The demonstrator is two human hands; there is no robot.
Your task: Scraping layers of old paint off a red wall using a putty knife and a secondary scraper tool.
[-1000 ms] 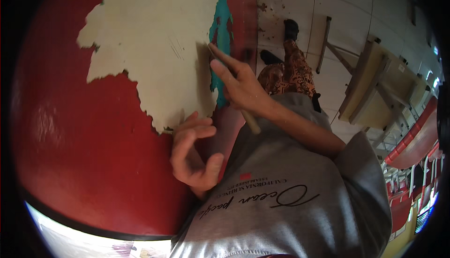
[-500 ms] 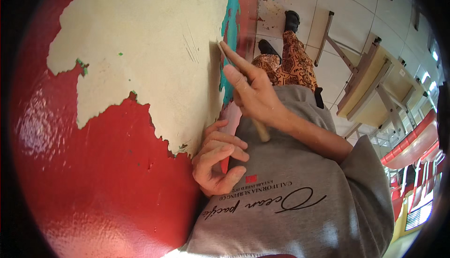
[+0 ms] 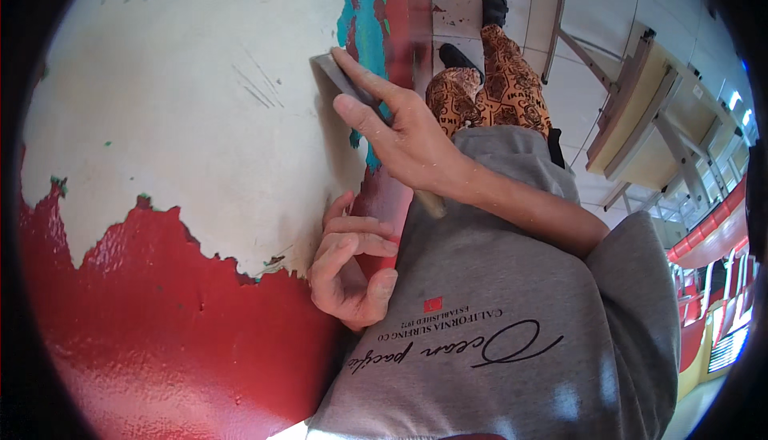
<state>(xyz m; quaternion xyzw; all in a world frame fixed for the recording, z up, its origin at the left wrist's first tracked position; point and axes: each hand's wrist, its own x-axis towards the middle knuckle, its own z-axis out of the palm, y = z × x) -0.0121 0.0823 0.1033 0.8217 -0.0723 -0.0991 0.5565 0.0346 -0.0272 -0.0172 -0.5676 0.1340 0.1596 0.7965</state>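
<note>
Gripping a flat metal scraper (image 3: pixel 344 78), the right hand (image 3: pixel 408 138) is holding its blade aslant over the smooth cream patch (image 3: pixel 184 112), beside jagged turquoise paint (image 3: pixel 366 20). The empty left hand (image 3: pixel 344 276), loosely curled, is hanging near ragged, glossy red paint (image 3: pixel 200 304), with cream surface lying open leftward.

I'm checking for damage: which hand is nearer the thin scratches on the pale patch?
Right. The right hand, holding a scraper, is right of the thin scratches in the picture; the left hand is farther, below and to their right, beside the red paint.
</note>
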